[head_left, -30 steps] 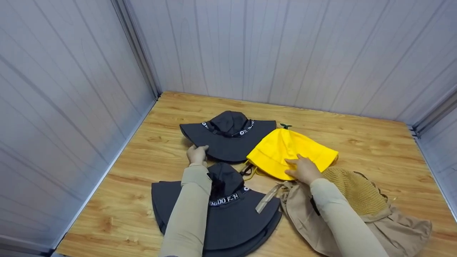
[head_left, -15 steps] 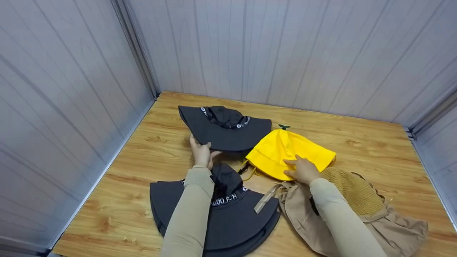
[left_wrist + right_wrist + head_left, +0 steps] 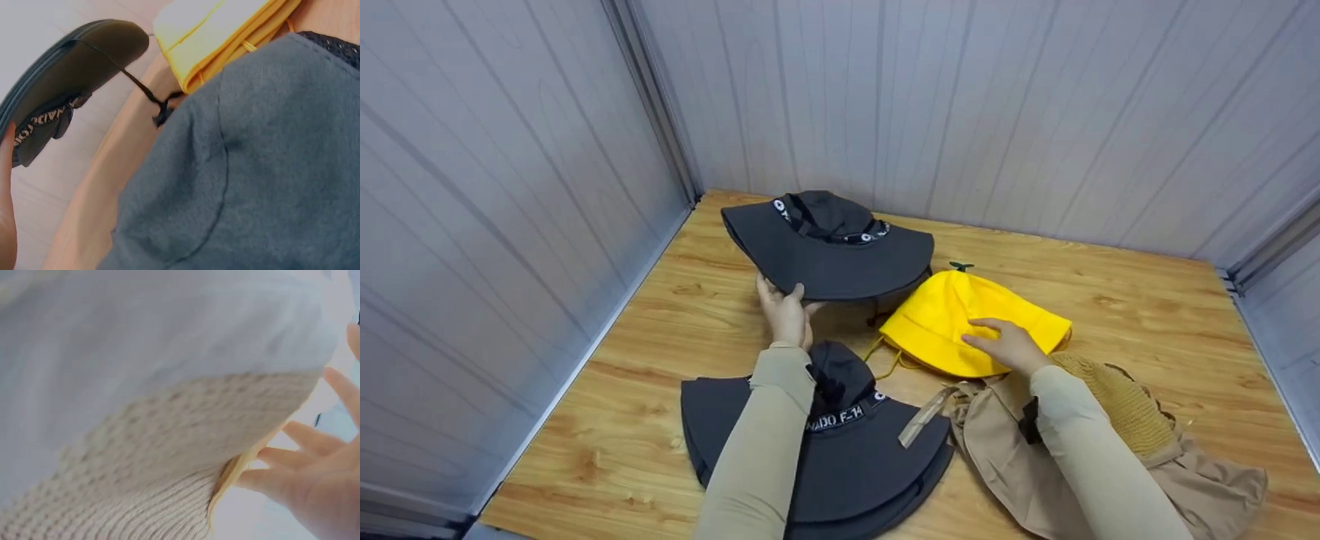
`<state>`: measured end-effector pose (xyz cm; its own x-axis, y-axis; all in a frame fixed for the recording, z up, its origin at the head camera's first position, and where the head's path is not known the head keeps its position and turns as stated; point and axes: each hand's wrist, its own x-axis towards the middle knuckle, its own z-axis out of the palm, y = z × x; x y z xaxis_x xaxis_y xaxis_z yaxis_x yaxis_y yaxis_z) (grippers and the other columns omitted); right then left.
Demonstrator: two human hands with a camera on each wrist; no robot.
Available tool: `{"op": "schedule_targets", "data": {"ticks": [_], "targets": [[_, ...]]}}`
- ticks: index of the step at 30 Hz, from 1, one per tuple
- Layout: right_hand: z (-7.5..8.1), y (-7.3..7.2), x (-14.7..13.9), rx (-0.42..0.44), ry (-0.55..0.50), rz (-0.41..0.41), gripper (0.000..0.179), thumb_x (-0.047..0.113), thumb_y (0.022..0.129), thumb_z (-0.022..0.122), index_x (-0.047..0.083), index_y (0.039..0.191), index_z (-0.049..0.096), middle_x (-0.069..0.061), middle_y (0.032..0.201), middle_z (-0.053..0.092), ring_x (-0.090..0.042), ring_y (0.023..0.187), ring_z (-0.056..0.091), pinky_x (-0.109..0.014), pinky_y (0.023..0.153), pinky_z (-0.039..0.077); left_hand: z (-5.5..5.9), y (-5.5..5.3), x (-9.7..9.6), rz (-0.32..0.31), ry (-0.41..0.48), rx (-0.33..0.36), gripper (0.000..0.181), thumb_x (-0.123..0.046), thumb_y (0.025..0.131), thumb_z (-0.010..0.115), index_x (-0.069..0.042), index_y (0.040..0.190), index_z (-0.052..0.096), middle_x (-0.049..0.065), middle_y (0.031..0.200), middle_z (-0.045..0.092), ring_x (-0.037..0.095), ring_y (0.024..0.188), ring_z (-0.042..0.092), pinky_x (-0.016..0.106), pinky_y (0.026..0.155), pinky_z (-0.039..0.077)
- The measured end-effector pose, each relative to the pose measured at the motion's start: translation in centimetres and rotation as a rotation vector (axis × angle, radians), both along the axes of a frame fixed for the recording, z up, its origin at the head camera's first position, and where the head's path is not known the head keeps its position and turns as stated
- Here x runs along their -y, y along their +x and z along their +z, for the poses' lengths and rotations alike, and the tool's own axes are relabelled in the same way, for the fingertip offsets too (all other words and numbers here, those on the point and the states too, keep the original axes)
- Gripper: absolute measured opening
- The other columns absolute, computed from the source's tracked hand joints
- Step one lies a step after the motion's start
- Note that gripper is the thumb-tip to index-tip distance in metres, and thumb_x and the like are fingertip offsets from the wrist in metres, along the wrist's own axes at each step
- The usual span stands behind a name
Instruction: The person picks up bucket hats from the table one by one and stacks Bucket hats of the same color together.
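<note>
My left hand (image 3: 787,311) grips the near brim of a dark grey wide-brimmed hat (image 3: 840,262), thumb on top and fingers beneath. This hat is raised off the table, its brim tilted, and a black chin cord (image 3: 138,84) hangs from it in the left wrist view. My right hand (image 3: 1009,346) is over the front of a yellow bucket hat (image 3: 937,322) with a green sprout on top. Its fingers are spread and loosely bent; contact with the yellow fabric cannot be made out. The right wrist view shows those fingers (image 3: 304,458) beyond a blurred woven hat crown (image 3: 185,427).
Below my left forearm lie stacked dark grey hats (image 3: 870,469) with a lettered band. A tan hat (image 3: 997,457) with a knitted crown lies under my right forearm, its strap across the grey brim. Pale panel walls (image 3: 945,112) enclose the wooden table (image 3: 607,405).
My left hand has lifted the dark grey hat up and away toward the back wall. My right hand has shifted slightly on or over the yellow hat, its fingers looser.
</note>
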<state>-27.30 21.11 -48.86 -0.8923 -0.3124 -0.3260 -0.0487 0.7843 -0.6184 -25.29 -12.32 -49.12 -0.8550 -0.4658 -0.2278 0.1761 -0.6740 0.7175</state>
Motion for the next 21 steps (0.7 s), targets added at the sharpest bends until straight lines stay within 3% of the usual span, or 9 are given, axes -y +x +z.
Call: {"op": "schedule_targets", "data": {"ticks": [4,6,10,13,16,19,21], "targets": [[0.7,0.2,0.5,0.010,-0.096,-0.095,0.071,0.049,0.098,0.056,0.005,0.151,0.040,-0.024,0.157,0.032,-0.045,0.145,0.028,-0.058,0.116,0.030,0.3,-0.1,-0.7,-0.014,0.024,-0.045,0.079,0.013,0.099,0.038,-0.032,0.158,0.010,0.017,0.158,0.025,0.041,0.134,0.046,0.035,0.064,0.060],[1.2,0.4,1.0,0.058,-0.215,-0.148,0.077,0.052,0.097,0.056,0.004,0.153,0.033,-0.024,0.159,0.029,-0.042,0.147,0.026,-0.055,0.118,0.028,0.3,-0.1,-1.1,-0.025,0.027,-0.061,0.080,0.013,0.098,0.039,-0.032,0.158,0.010,0.020,0.155,0.030,0.042,0.128,0.051,0.034,0.062,0.059],[2.5,0.5,2.0,0.282,-0.645,-0.241,0.087,0.048,0.100,0.052,-0.001,0.157,0.009,-0.025,0.162,0.018,-0.036,0.151,0.021,-0.045,0.123,0.022,0.7,0.1,-2.1,-0.050,0.047,-0.098,0.081,0.014,0.098,0.039,-0.031,0.158,0.010,0.022,0.149,0.037,0.037,0.113,0.060,0.035,0.064,0.059],[3.5,0.6,2.5,0.446,-0.962,-0.325,0.089,0.043,0.101,0.051,0.001,0.157,-0.004,-0.027,0.161,0.019,-0.036,0.150,0.023,-0.041,0.121,0.026,1.3,0.3,-3.2,-0.078,0.060,-0.124,0.082,0.014,0.097,0.042,-0.031,0.158,0.010,0.021,0.149,0.038,0.030,0.106,0.062,0.036,0.066,0.059],[4.6,0.7,2.8,0.526,-1.190,-0.449,0.088,0.040,0.098,0.055,0.009,0.159,0.001,-0.027,0.150,0.038,-0.034,0.145,0.036,-0.038,0.115,0.037,2.1,0.7,-4.3,-0.113,0.069,-0.146,0.084,0.014,0.096,0.044,-0.031,0.157,0.009,0.020,0.149,0.039,0.025,0.101,0.064,0.035,0.067,0.059],[5.8,0.7,3.0,0.554,-1.352,-0.561,0.077,0.039,0.095,0.061,0.015,0.157,0.022,-0.014,0.127,0.061,-0.025,0.128,0.056,-0.032,0.104,0.049,2.8,1.1,-5.4,-0.145,0.074,-0.170,0.084,0.014,0.096,0.045,-0.032,0.157,0.010,0.021,0.149,0.041,0.023,0.095,0.067,0.034,0.067,0.059],[6.4,0.6,3.1,0.561,-1.448,-0.630,0.063,0.036,0.093,0.064,0.016,0.147,0.039,-0.006,0.110,0.069,-0.019,0.111,0.065,-0.029,0.095,0.054,3.3,1.4,-6.0,-0.168,0.087,-0.186,0.084,0.014,0.096,0.045,-0.033,0.157,0.009,0.020,0.148,0.042,0.021,0.093,0.069,0.033,0.068,0.059]]}}
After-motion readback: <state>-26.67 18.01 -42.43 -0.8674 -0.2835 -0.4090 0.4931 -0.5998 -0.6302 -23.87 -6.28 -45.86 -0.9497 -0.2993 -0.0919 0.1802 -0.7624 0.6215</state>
